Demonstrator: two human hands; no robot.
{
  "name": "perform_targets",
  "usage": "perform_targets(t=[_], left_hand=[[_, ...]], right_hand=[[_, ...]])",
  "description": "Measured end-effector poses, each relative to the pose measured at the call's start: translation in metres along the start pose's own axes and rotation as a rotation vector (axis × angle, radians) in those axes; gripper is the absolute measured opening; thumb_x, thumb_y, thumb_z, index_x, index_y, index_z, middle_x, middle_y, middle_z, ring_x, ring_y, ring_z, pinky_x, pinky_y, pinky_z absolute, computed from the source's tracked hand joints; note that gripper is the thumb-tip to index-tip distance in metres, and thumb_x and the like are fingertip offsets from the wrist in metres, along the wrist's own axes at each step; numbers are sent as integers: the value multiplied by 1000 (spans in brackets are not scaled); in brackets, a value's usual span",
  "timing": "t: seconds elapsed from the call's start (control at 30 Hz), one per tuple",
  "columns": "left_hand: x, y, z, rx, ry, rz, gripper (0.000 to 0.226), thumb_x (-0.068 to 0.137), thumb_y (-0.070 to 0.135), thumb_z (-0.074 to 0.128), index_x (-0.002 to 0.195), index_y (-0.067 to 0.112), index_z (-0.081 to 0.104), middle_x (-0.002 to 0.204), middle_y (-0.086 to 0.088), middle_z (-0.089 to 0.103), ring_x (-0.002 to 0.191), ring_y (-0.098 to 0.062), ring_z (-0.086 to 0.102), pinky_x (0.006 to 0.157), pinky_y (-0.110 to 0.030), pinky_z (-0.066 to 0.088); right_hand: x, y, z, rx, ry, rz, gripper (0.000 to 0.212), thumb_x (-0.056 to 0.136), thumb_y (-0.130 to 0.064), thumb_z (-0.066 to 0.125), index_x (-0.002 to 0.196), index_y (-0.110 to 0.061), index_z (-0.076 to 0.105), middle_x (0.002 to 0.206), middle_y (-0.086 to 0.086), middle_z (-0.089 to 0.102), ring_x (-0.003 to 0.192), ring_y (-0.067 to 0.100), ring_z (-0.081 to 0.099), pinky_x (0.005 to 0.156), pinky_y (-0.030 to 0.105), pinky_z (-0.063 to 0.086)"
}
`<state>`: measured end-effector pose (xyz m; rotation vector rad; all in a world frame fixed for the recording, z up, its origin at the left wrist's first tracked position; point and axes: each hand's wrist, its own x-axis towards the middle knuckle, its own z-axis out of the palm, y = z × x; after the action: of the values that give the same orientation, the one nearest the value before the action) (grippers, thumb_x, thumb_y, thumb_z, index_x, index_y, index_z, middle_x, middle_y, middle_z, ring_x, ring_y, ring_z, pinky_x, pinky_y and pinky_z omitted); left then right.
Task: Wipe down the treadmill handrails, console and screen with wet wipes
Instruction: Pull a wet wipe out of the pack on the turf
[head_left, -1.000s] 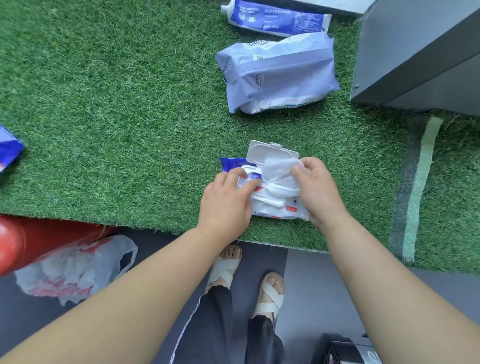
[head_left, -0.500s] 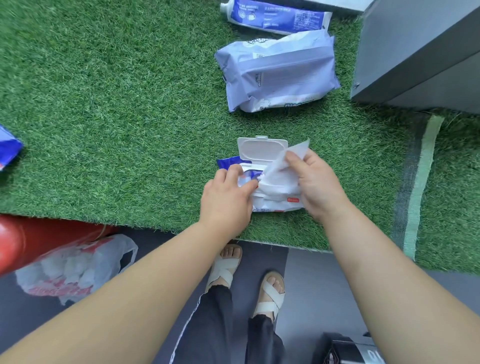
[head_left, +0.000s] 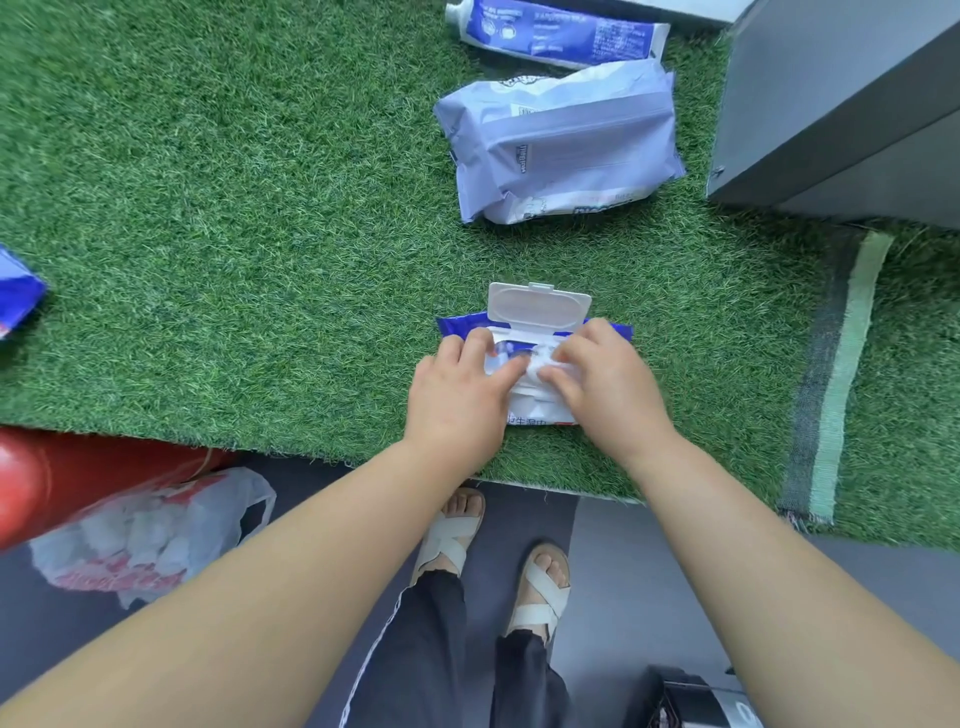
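Note:
A blue and white wet wipes pack (head_left: 613, 332) lies on a green artificial grass mat (head_left: 234, 234), its white flip lid (head_left: 539, 306) standing open. My left hand (head_left: 457, 400) rests on the pack's left half, fingers laid over it beside the opening. On the right half is my right hand (head_left: 605, 387), whose fingertips pinch a white wet wipe (head_left: 537, 366) at the opening. Most of the wipe is bunched low against the pack. No treadmill part is in view.
A larger pale lilac pack (head_left: 561, 140) and a blue and white tube (head_left: 561, 31) lie further back. A grey box (head_left: 841, 104) stands at the right. Left are a blue packet (head_left: 15, 291), a red cylinder (head_left: 78, 478) and a plastic bag (head_left: 145, 540).
Half a second ago my right hand held the wipe raised above the opening; it has since come down onto the pack. My left hand stays on the pack.

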<state>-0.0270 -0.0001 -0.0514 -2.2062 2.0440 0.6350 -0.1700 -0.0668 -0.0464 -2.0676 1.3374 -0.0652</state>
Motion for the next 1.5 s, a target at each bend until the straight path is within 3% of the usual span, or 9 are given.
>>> perform_targets(t=[0.23, 0.57, 0.67, 0.83, 1.07, 1.17, 1.27, 1.37, 1.5], left_hand=[[-1, -2, -1, -75, 1, -17, 47, 78, 21, 65, 124, 27, 58, 124, -12, 50, 103, -35, 50, 77, -38, 42], [11, 19, -10, 78, -111, -13, 48, 88, 38, 46, 135, 39, 39, 142, -7, 26, 122, -29, 31, 96, -39, 30], [9, 13, -12, -206, 9, -12, 47, 82, 26, 59, 129, 27, 53, 129, -10, 44, 113, -32, 45, 91, -39, 38], [-13, 16, -18, -865, 95, -356, 35, 85, 10, 55, 120, 18, 52, 99, 12, 60, 103, -20, 54, 90, -33, 42], [-9, 37, 1, -248, -122, 110, 56, 80, 33, 34, 130, 14, 52, 135, -4, 53, 124, -29, 44, 107, -47, 26], [-19, 28, -2, -475, 165, 50, 35, 80, 28, 40, 95, 12, 67, 91, -5, 67, 87, -29, 59, 79, -37, 47], [-35, 13, 1, -451, 365, -36, 30, 82, 26, 45, 93, 10, 68, 94, -7, 63, 89, -29, 56, 77, -36, 46], [-37, 9, 8, -173, 161, 83, 51, 85, 29, 37, 125, 8, 59, 135, -16, 52, 124, -37, 48, 102, -45, 39], [-31, 5, 13, 70, -268, 119, 63, 100, 45, 19, 151, 17, -4, 157, -3, -16, 146, -24, -9, 117, -41, -3]], right_hand=[[9, -1, -31, 1258, 325, 608, 27, 84, 7, 48, 71, -16, 44, 76, 5, 48, 71, 19, 52, 67, 33, 57], [2, 11, -29, 600, 246, 519, 19, 84, -31, 63, 73, -18, 56, 69, -5, 50, 69, 15, 45, 63, 28, 35], [6, 5, -30, 501, 42, 387, 28, 89, -21, 63, 114, -29, 58, 99, -14, 57, 94, 8, 52, 84, 23, 40], [5, -1, -31, 530, -67, 373, 34, 89, -8, 51, 106, -34, 63, 80, -3, 54, 70, 8, 48, 68, 24, 39], [-7, -1, -34, 387, 37, 303, 37, 88, 0, 44, 102, -26, 66, 110, -9, 47, 99, 0, 45, 86, 12, 34], [-16, 2, -33, 215, -20, 133, 32, 86, -3, 48, 100, -22, 70, 120, -12, 54, 105, 3, 50, 88, 17, 38], [-28, 7, -23, -100, -100, -60, 32, 82, -12, 51, 104, -22, 71, 131, -10, 57, 103, 20, 62, 73, 30, 46], [-36, 5, -16, -294, -164, -82, 36, 88, -16, 54, 121, -29, 63, 145, -12, 43, 106, 25, 61, 71, 33, 49], [-38, -3, -10, -504, -360, 16, 53, 96, -16, 39, 145, -35, 31, 159, -16, 3, 110, 24, 54, 66, 31, 39]])
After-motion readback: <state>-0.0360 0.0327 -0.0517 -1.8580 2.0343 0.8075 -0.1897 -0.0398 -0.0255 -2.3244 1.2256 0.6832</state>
